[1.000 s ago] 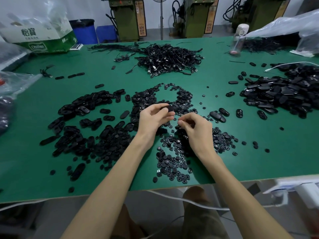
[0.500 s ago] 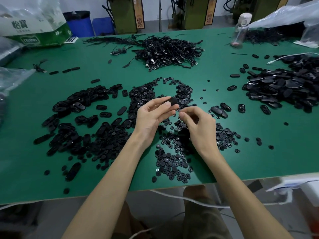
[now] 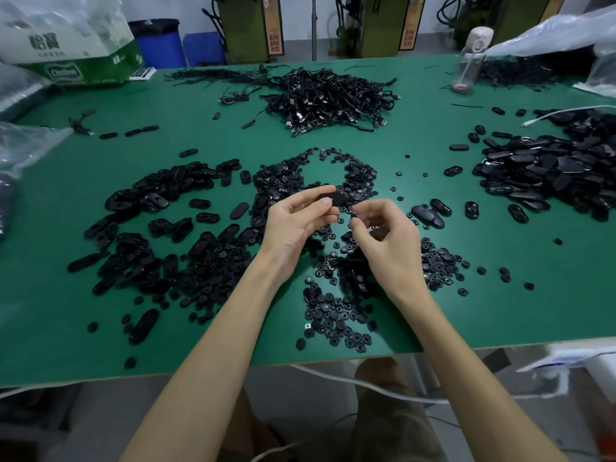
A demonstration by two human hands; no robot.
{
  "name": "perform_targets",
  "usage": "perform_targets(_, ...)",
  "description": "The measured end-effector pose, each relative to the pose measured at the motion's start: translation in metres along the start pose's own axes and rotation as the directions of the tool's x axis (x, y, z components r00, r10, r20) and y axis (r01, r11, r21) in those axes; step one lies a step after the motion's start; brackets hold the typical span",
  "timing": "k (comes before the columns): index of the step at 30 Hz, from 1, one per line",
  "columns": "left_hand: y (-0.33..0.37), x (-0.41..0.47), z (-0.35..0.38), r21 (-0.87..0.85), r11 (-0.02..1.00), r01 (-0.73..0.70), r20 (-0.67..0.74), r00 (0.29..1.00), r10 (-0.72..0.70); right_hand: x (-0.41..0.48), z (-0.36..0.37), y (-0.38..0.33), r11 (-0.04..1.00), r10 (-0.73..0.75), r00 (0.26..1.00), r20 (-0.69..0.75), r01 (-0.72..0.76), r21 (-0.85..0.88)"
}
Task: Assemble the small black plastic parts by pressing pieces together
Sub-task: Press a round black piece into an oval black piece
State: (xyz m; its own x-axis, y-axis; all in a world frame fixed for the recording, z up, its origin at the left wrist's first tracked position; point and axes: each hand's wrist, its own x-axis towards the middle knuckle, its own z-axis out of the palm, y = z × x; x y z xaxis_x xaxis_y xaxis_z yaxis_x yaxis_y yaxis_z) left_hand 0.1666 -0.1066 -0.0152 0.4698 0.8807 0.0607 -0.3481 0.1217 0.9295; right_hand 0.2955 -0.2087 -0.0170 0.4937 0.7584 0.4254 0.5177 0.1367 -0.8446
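My left hand (image 3: 300, 221) pinches a black oval plastic shell (image 3: 335, 199) between thumb and fingers, above the middle of the green table (image 3: 333, 135). Just to its right, my right hand (image 3: 386, 241) is curled, its fingertips pinched together close to the shell; a small black piece seems to sit between them, too small to be sure. Under both hands lies a heap of small round black parts (image 3: 336, 305). A pile of black oval shells (image 3: 160, 235) spreads to the left.
A second pile of oval shells (image 3: 553, 171) lies at the right, with a few loose ones (image 3: 430, 213) nearer my hands. A tangle of black cables (image 3: 330, 98) sits at the back, beside a clear bottle (image 3: 470, 61). Plastic bags and a carton (image 3: 76, 51) stand far left.
Both hands rose slightly off the heap and drew together; my right fingertips moved toward the shell in my left hand.
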Motion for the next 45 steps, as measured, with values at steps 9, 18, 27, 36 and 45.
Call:
perform_targets(9, 0.002, -0.001, 0.002, -0.048, 0.999, 0.000, 0.059, 0.998, 0.002, 0.002, -0.005, 0.005, 0.987, 0.047, 0.999, 0.013, -0.049, 0.152)
perform_targets(18, -0.003, -0.001, 0.001, 0.145, 0.987, -0.068, 0.132, 0.990, 0.049, 0.003, -0.005, 0.009, 0.960, 0.105, 0.994, -0.032, -0.093, 0.266)
perform_targets(27, 0.000, -0.002, 0.001, 0.074, 0.996, -0.039, 0.198, 0.980, 0.024, 0.004, -0.008, 0.014, 0.907, 0.140, 0.990, -0.017, -0.121, 0.403)
perform_targets(36, -0.001, -0.001, -0.001, 0.065, 0.997, -0.047, 0.132, 0.991, 0.038, 0.004, -0.002, 0.012, 0.784, 0.263, 0.961, 0.087, -0.266, 0.560)
perform_targets(45, -0.005, -0.003, -0.002, 0.204, 0.975, -0.089, 0.171, 0.984, 0.054, 0.004, -0.002, 0.016, 0.823, 0.248, 0.969, 0.004, -0.213, 0.526)
